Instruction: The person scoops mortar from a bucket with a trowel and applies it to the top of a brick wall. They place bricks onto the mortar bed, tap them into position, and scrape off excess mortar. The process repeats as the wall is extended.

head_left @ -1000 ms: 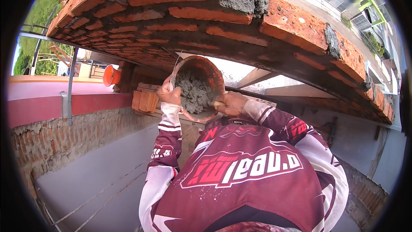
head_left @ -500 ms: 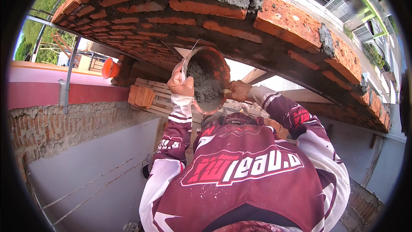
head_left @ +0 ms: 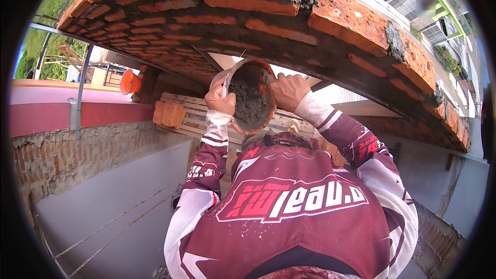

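Observation:
My left hand (head_left: 221,99) is closed around the left rim of a round orange bucket (head_left: 269,113), which tilts with its mouth facing me. Wet grey mortar (head_left: 249,99) fills much of the bucket. At the bucket's upper right, my right hand (head_left: 290,92) is a closed fist around the handle of what appears to be a trowel; its blade is hidden or lost against the mortar. Just beyond both hands rises a curved red brick wall (head_left: 248,4), with grey mortar in its joints and on part of its top.
Wooden slats (head_left: 194,120) lie below the bucket, with stacked bricks (head_left: 169,114) at their left end. Another orange bucket (head_left: 130,81) stands at the left by a metal post (head_left: 84,85). The brick wall curves across the far side; a street lies beyond it.
My right hand has moved up along the bucket's right side and turned, and the pale handle seen earlier is now covered. The left hand keeps its grip on the rim.

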{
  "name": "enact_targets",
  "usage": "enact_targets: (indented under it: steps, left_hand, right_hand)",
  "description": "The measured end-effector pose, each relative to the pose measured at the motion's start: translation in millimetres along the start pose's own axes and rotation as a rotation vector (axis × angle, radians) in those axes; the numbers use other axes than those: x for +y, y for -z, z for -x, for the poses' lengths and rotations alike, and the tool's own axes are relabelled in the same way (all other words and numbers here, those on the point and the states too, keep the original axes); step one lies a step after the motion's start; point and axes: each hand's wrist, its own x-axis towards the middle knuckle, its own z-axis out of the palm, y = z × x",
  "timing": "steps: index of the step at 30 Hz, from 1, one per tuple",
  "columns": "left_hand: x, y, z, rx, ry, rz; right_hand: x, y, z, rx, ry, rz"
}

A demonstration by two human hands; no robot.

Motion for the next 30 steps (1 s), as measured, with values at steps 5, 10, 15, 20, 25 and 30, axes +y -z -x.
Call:
enact_targets:
  steps: [5,10,15,20,25,30]
  left_hand:
    - [8.8,-11.8,-12.9,0.011,-0.140,0.093]
    - [3.3,-6.1,-14.2,-0.092,-0.023,0.070]
    - [-7.7,28.2,-5.0,-0.043,0.171,0.156]
    - [-15.9,25.0,0.2,0.072,0.297,0.199]
    - [-7.5,-1.1,7.6,0.008,0.097,0.004]
    - [2.2,-16.5,-4.7,0.136,-0.027,0.112]
  right_hand:
    - [12.6,-33.8,-11.3,-0.271,0.048,-0.421]
    - [-21.3,-67.4,30.3,-0.694,-0.250,-1.326]
    - [-34.7,-69.5,38.0,-0.547,-0.140,-1.400]
    - [-21.4,-35.9,28.5,0.071,0.207,-0.103]
    - [14.6,-7.6,15.0,0.023,0.007,-0.035]
    - [10.1,-44.6,8.8,-0.188,0.015,-0.702]
